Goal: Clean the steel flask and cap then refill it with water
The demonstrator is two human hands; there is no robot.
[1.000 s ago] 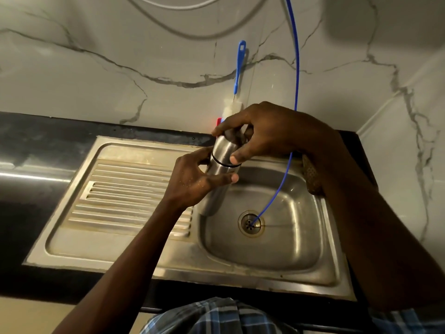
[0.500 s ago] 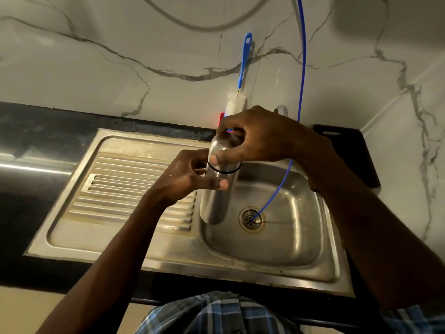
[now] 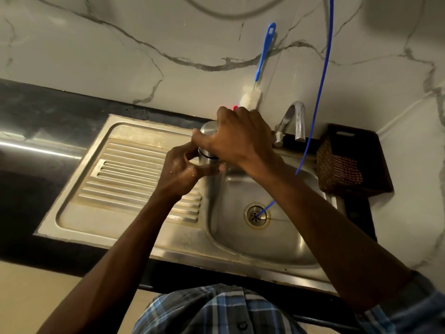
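1. Sink (image 3: 240, 259): steel basin with a blue tube (image 3: 320, 97) ending in its drain.
2. Left hand (image 3: 179, 172): fingers closed around the body of the steel flask (image 3: 213, 166), held upright above the basin's left edge.
3. Right hand (image 3: 237, 138): closed over the cap (image 3: 208, 128).
4. Bottle brush (image 3: 261, 63): leaning against the wall beside the tap (image 3: 292, 120).

Flask (image 3: 209, 162) above sink (image 3: 265, 237) left edge; tap (image 3: 292, 121) behind; basket (image 3: 342, 162) right of basin.
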